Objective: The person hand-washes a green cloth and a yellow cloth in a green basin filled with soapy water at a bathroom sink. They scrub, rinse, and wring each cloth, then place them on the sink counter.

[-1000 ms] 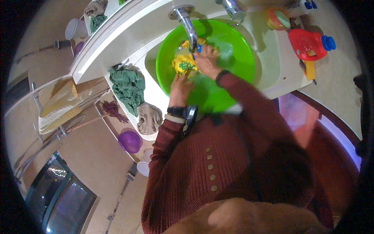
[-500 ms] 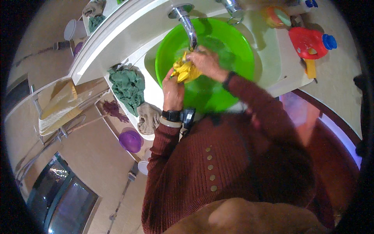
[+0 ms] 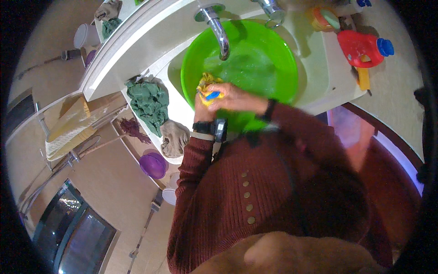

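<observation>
A bunched wet yellow cloth with a blue patch is held over the near left side of a green basin. My right hand is closed on it, fingers wrapped over the blue patch. Behind it, my left hand grips the same cloth from the left; most of its fingers are hidden by the cloth and the right hand. The basin holds water and sits in a white sink. Above its far side hangs the spout of a chrome tap.
Left of the basin, a crumpled green cloth and a grey-brown cloth lie on the sink's ledge. A red bottle with a blue cap and a yellow-handled brush or tool are at the right. A second tap stands beyond the basin.
Both hands have drawn the yellow cloth out from under the tap, toward me and slightly left. It is now squeezed into a tighter bunch, and its blue patch shows.
</observation>
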{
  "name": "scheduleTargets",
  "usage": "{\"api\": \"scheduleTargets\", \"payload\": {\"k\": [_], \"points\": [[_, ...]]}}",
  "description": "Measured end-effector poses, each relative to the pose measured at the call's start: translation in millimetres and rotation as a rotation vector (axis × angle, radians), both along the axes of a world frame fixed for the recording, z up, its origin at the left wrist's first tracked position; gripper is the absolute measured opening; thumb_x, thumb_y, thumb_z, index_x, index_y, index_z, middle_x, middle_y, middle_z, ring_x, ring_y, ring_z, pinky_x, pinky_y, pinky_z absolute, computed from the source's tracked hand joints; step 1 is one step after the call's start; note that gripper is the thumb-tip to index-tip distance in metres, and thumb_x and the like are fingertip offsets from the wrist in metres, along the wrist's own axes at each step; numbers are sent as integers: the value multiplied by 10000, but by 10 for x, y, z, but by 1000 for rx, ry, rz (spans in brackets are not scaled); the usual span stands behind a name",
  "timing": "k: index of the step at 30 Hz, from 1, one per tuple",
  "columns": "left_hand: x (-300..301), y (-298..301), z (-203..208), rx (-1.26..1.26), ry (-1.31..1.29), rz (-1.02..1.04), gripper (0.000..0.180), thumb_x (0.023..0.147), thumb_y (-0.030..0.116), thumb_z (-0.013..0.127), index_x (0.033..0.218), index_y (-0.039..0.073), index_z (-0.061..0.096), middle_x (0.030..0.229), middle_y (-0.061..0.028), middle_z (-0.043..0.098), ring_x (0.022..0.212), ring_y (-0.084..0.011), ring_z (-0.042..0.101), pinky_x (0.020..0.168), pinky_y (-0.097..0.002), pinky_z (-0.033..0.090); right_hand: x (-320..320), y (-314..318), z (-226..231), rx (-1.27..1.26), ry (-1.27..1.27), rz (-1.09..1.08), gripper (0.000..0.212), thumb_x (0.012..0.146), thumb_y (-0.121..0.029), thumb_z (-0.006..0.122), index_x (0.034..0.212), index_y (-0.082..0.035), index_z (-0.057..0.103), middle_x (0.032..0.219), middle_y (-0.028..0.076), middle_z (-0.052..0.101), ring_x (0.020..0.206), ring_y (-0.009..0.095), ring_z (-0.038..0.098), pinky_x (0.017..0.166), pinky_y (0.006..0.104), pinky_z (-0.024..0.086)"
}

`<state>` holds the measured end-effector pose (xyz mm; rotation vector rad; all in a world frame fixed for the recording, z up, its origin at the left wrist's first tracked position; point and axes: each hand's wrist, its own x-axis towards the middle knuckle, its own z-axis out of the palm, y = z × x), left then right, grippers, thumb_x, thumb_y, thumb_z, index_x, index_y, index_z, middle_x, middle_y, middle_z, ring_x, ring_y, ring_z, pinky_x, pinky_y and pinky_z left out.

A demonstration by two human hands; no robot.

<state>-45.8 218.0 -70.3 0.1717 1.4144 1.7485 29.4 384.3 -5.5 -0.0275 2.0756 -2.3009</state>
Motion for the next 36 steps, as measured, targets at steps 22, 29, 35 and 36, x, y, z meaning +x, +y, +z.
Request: {"api": "scheduleTargets", "payload": {"k": [22,29,35,36], "points": [[24,118,468,-141,-252,106,324,1014,236,591,1263,29,611,1124,-67,681,992,-231,678,862,-355,562,-12,-130,-197,165,-27,-34,596,742,-308,842,1204,16,652,1004,203,703,966,357,694,861,426,538],[36,277,607,-72,-445,390,295,980,145,593,1243,13,600,1144,-71,663,1091,-239,633,970,-430,499,-264,398,-44,700,-198,-338,365,892,-418,699,1155,-166,710,991,154,664,913,361,636,770,492,519],[51,230,467,-311,-659,372,501,1011,369,638,1394,69,520,1409,-139,528,1271,-375,494,1048,-589,425,-276,506,-676,1444,-296,-391,424,924,-278,646,1345,-322,610,1249,163,576,1123,358,538,893,528,403],[70,222,395,-273,-670,339,514,1008,377,642,1396,67,510,1397,-145,532,1275,-378,487,1045,-603,424,-268,446,-733,1437,-374,-219,448,921,-260,648,1359,-336,596,1258,166,570,1135,356,530,908,530,385]]}}
